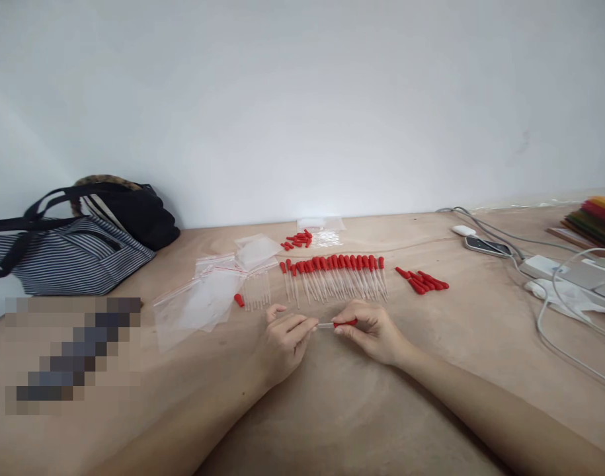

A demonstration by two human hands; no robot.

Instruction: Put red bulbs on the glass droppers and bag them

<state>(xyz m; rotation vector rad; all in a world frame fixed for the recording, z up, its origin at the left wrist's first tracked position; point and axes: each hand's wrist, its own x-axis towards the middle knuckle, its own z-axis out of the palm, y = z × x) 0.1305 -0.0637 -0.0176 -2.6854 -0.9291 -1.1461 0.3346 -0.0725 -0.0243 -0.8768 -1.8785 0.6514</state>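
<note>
Between my hands lies a clear glass dropper tube (pixel 324 325), held level above the table. My left hand (pixel 288 340) pinches its left end. On the tube's right end sits a red rubber bulb (pixel 345 323), gripped by the fingers of my right hand (pixel 370 330); how far the tube goes into it is hidden. Just behind my hands runs a row of red-capped droppers (pixel 339 277). To its left are several bare glass tubes (pixel 256 291) and a single red bulb (pixel 239 300). Loose red bulbs (pixel 422 282) lie to the right, and smaller red bulbs (pixel 298 239) lie farther back.
Clear zip bags (pixel 198 307) spread over the left of the wooden table (pixel 381 410). A striped bag (pixel 79 254) stands at the far left. At right are a phone (pixel 486 246), white cables, a power strip (pixel 574 277) and coloured sheets (pixel 592 221).
</note>
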